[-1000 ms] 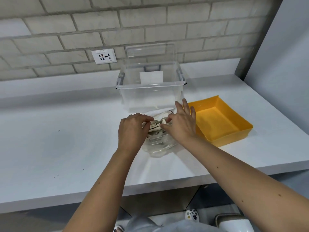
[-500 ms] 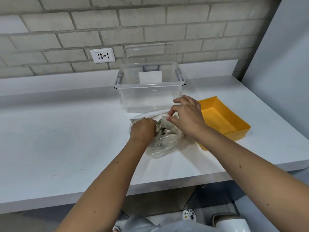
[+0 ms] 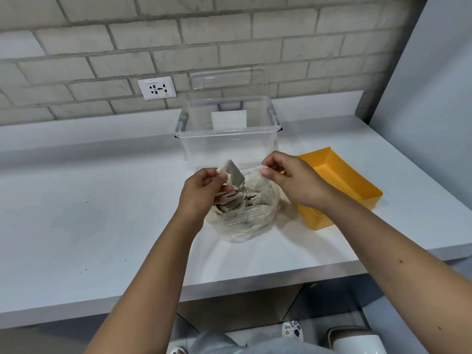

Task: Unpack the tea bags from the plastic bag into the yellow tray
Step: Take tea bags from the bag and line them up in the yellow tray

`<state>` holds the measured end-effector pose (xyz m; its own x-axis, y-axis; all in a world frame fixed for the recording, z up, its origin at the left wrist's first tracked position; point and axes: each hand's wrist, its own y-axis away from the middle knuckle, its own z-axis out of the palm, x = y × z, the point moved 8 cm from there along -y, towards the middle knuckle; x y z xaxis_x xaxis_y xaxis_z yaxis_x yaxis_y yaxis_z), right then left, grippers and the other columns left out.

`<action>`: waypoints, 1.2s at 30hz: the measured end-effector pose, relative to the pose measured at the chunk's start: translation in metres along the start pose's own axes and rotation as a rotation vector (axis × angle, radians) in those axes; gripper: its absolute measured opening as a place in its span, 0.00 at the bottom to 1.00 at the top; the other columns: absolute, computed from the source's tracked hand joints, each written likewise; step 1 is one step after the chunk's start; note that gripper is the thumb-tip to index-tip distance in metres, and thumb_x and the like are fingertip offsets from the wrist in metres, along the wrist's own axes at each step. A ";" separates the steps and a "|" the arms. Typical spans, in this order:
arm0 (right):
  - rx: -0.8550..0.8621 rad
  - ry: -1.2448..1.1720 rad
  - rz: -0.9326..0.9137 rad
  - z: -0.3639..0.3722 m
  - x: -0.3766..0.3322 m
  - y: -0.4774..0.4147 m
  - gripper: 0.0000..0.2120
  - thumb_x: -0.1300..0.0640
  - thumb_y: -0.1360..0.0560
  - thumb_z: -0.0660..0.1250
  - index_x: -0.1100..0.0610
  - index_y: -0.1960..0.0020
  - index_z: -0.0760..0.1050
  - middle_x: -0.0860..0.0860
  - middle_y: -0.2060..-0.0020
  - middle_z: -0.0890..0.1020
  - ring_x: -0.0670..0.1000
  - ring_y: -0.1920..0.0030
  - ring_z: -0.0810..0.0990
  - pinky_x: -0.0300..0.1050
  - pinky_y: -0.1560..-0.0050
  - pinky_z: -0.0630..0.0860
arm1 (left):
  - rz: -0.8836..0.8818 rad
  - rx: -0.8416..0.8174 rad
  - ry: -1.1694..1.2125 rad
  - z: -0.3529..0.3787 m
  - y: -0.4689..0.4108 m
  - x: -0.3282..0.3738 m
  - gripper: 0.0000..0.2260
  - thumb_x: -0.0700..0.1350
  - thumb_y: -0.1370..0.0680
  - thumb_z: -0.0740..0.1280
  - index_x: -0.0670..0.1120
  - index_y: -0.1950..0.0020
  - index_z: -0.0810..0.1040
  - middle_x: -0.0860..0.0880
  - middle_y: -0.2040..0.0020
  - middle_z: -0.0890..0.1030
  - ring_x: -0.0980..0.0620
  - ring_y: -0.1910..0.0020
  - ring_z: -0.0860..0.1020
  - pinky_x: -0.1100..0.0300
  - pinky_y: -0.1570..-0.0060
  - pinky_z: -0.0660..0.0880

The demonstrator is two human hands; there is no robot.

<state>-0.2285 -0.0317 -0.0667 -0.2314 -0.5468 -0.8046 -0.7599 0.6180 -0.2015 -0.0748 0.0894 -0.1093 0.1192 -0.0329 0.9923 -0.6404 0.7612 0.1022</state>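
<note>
A clear plastic box (image 3: 227, 141) stands at the far side of the white tabletop (image 3: 102, 213) below a wall socket (image 3: 156, 88), and the yellow tray (image 3: 342, 180) sits just right of the plastic bag (image 3: 245, 218), its near corner hidden by the right wrist. The left hand (image 3: 201, 192) pinches a tea bag (image 3: 236, 175) just above the bag's mouth, while the right hand (image 3: 293, 180) pinches the bag's rim; more tea bags (image 3: 237, 200) lie inside. Half a second ago the left hand was sunk in the bag; now it is up and out.

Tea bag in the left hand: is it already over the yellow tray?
No, the left hand holds the tea bag above the plastic bag, to the left of the tray.
</note>
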 end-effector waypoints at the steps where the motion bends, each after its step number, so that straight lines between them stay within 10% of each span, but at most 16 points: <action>1: -0.016 -0.067 0.006 0.002 -0.001 -0.001 0.02 0.56 0.21 0.66 0.55 0.51 0.76 0.51 0.57 0.80 0.46 0.56 0.76 0.45 0.51 0.73 | -0.028 -0.011 0.086 0.003 0.001 -0.002 0.01 0.39 0.20 0.68 0.42 0.50 0.77 0.49 0.62 0.82 0.53 0.61 0.84 0.64 0.66 0.79; 10: -0.018 -0.180 0.074 0.021 0.008 -0.009 0.02 0.60 0.21 0.65 0.57 0.53 0.74 0.47 0.66 0.79 0.44 0.65 0.77 0.35 0.63 0.71 | -0.099 -0.163 0.204 0.028 0.006 -0.021 0.03 0.40 0.20 0.67 0.46 0.47 0.78 0.47 0.52 0.85 0.50 0.54 0.83 0.60 0.55 0.79; 15: -0.013 -0.008 0.004 0.014 0.001 -0.008 0.03 0.58 0.21 0.65 0.55 0.54 0.73 0.52 0.62 0.80 0.52 0.60 0.78 0.50 0.56 0.75 | -0.051 -0.282 -0.032 0.025 0.008 -0.009 0.17 0.40 0.24 0.73 0.48 0.36 0.78 0.42 0.46 0.85 0.45 0.47 0.84 0.53 0.45 0.80; 21: -0.057 0.166 -0.093 0.014 -0.020 -0.011 0.02 0.55 0.22 0.67 0.51 0.53 0.75 0.46 0.58 0.81 0.51 0.58 0.78 0.46 0.58 0.73 | 0.021 -0.176 -0.246 0.017 -0.006 0.005 0.06 0.42 0.19 0.67 0.42 0.46 0.82 0.48 0.61 0.84 0.54 0.62 0.84 0.58 0.55 0.81; 26: -0.111 -0.066 -0.020 0.017 -0.024 -0.015 0.02 0.56 0.23 0.69 0.55 0.53 0.77 0.52 0.61 0.82 0.46 0.62 0.77 0.47 0.54 0.75 | -0.031 0.008 -0.070 0.009 -0.011 -0.005 0.07 0.45 0.19 0.67 0.43 0.44 0.80 0.48 0.60 0.86 0.53 0.64 0.84 0.60 0.58 0.81; 36: 0.117 0.067 0.068 0.020 -0.008 -0.027 0.05 0.54 0.25 0.72 0.55 0.54 0.79 0.49 0.63 0.82 0.47 0.61 0.80 0.42 0.58 0.75 | -0.099 -0.166 0.054 0.023 0.003 -0.022 0.10 0.44 0.20 0.69 0.42 0.41 0.81 0.41 0.50 0.86 0.45 0.50 0.85 0.50 0.44 0.80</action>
<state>-0.1940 -0.0327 -0.0655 -0.3229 -0.5360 -0.7800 -0.6659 0.7143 -0.2152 -0.0967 0.0771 -0.1297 0.2188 -0.0809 0.9724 -0.4905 0.8523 0.1813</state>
